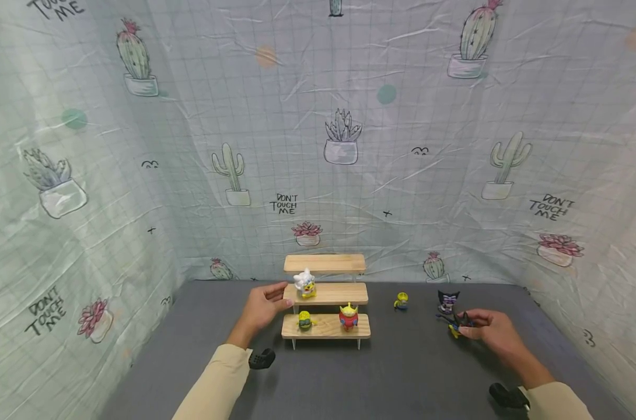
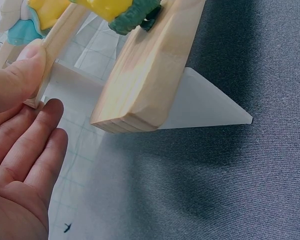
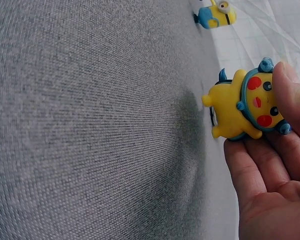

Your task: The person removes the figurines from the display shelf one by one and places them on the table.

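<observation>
My left hand (image 1: 262, 304) pinches the left end of the middle board of a three-tier wooden display stand (image 1: 341, 293), thumb on the board and fingers beneath it. My right hand (image 1: 498, 335) grips a yellow Pikachu figurine (image 3: 229, 107) in a dark blue hood by its head, thumb on one side and fingers on the other. The figurine is held close over the grey tabletop. A white-hooded figurine (image 1: 305, 284) stands at the left of the middle board. The lowest board carries a minion figurine (image 1: 304, 320) and a red-and-blue figurine with a green head (image 1: 348, 318).
Right of the stand, another minion figurine (image 1: 401, 301) stands on the grey cloth (image 1: 391, 373). A black-and-purple figurine (image 1: 447, 300) is just behind my right hand. Nothing sits on the stand's top board (image 1: 324, 263). A cactus-print sheet (image 1: 297, 116) surrounds the table's back and sides.
</observation>
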A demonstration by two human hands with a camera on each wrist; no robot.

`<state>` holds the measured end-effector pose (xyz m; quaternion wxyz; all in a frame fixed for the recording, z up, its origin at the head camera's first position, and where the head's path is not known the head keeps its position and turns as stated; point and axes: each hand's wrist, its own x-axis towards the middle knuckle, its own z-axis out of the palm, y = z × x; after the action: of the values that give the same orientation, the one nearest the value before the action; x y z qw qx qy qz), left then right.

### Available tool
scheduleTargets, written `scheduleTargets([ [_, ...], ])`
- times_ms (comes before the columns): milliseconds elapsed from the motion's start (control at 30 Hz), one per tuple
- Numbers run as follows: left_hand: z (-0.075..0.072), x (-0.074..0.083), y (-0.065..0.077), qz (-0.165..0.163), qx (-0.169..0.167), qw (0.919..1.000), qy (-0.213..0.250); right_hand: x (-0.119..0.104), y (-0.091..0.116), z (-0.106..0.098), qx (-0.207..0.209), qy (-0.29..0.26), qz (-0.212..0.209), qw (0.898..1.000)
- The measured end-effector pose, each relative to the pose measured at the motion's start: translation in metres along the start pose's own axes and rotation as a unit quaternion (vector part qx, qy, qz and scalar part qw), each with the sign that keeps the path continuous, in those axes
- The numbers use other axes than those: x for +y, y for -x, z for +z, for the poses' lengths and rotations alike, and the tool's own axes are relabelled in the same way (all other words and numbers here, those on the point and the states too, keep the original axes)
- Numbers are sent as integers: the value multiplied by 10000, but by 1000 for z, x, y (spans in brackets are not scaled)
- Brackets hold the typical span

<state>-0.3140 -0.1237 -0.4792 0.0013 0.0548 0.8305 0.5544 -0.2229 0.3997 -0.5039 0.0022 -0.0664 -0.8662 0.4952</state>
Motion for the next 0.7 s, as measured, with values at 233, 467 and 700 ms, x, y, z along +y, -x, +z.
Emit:
scheduleTargets([
  [233,0,0,0,4,-34,10000,-36,3,-1,0,53,-77,-47,9999],
  [467,0,0,0,1,-37,10000,3,4,-2,-1,51,-70,-62,9999],
  [700,0,1,0,-29,-15,10000,44,4,-4,-3,33,27,-49,10000],
])
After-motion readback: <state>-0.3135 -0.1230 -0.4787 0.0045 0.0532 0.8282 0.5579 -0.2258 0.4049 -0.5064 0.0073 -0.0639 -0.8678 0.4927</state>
